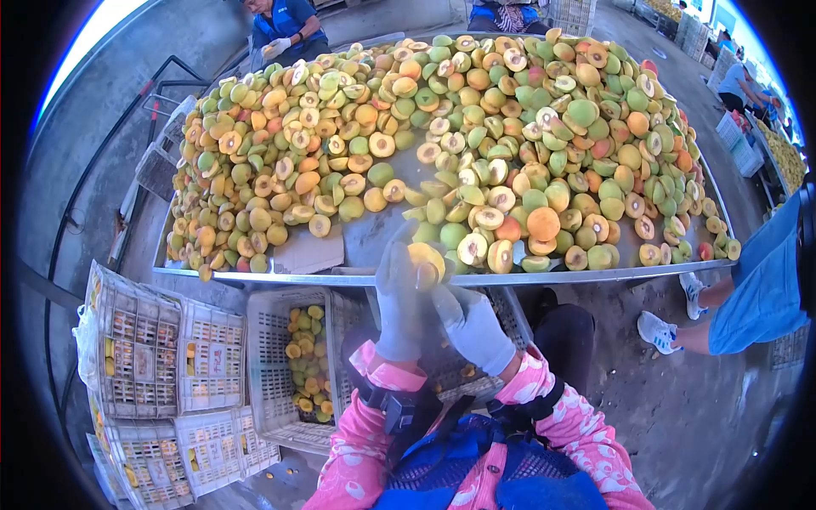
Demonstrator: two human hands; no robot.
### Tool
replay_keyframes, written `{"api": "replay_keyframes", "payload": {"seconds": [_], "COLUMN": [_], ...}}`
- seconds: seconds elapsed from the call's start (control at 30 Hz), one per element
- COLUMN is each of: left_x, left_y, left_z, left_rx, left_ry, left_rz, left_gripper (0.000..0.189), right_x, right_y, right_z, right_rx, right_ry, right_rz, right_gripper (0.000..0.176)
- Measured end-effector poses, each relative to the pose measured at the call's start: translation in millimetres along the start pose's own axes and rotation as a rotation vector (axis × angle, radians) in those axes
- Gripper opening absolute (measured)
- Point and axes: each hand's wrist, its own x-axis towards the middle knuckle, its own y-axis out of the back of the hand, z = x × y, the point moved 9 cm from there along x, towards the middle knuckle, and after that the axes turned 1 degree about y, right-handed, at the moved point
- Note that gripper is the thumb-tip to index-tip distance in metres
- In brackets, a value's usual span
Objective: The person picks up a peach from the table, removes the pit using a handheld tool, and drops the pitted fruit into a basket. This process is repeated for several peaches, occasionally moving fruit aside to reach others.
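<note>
My left hand [398, 302], in a whitish glove, is raised at the near edge of the table, its fingers closed around a yellow peach half [427, 257]. Close against it is my right hand [480, 331], also gloved, with its fingertips bent in at the lower side of the fruit. A small brownish patch shows on the fruit between the hands; motion blur hides whether it is the stone or a tool. Just beyond both hands, a big heap of cut peaches [501, 153], green, yellow and orange, covers the metal table [382, 242].
Below the table, left of my legs, stands a plastic crate [272, 374] partly filled with peach halves. Stacked crates [140, 348] stand farther left. A piece of cardboard [310, 249] lies near the table's front edge. A co-worker [289, 30] sits across; another person's legs [756, 289] are at right.
</note>
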Motion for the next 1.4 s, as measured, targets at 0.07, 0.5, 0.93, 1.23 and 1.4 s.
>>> {"api": "replay_keyframes", "payload": {"seconds": [0.07, 0.5, 0.93, 1.23, 1.4], "left_x": [2.9, 11.4, 36.6, 28.3, 24.4], "left_y": [-0.1, -14.4, 1.7, 2.5, -1.5], "left_z": [3.3, 34.6, -6.1, -14.4, -11.7], "left_rx": [0.048, 0.585, 0.561, 0.546, 0.081], "left_ry": [-0.039, -0.297, -0.008, -0.25, 0.012], "left_rz": [0.023, 0.041, -0.32, -0.19, -0.092], "left_gripper": [0.043, 0.027, 0.042, 0.032, 0.033], "right_x": [0.4, 14.0, 17.8, 1.1, 3.0], "right_y": [3.7, 0.0, 31.5, 1.7, -2.3], "right_z": [-15.6, 10.4, 14.3, 42.6, 42.0], "right_rx": [-0.117, 0.121, 0.226, 0.089, 0.026], "right_ry": [0.142, -0.132, -0.33, -0.264, -0.25], "right_rz": [0.065, -0.063, -0.089, -0.009, -0.026], "right_gripper": [0.03, 0.023, 0.041, 0.033, 0.03]}}
